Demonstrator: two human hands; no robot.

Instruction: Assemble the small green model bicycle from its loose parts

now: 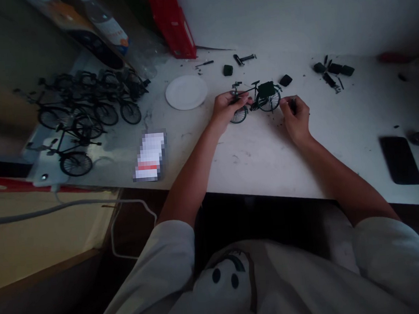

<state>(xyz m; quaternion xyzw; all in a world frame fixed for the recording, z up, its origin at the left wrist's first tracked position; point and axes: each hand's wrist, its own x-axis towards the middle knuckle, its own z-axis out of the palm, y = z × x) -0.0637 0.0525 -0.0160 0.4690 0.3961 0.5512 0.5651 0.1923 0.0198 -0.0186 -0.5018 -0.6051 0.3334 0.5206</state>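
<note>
A small dark model bicycle (pixel 253 95) stands upright on the white table, a dark green box (pixel 266 89) over its rear wheel. My left hand (pixel 224 108) grips the bicycle at its front part, fingers closed around the frame near the handlebar. Just right of the rear wheel is my right hand (pixel 296 114), its fingers curled together; a small dark bit shows among them, too small to name. Behind the bicycle lie a loose dark block (pixel 285 80) and a green block (pixel 228 70).
Several finished-looking model bicycles (pixel 93 105) crowd the table's left. Nearby are a white plate (pixel 186 92), a lit phone (pixel 150 156) and a screwdriver (pixel 205 63). Dark parts (pixel 333 70) lie at the back right, a black phone (pixel 400 160) at far right. A red box (pixel 173 24) stands behind.
</note>
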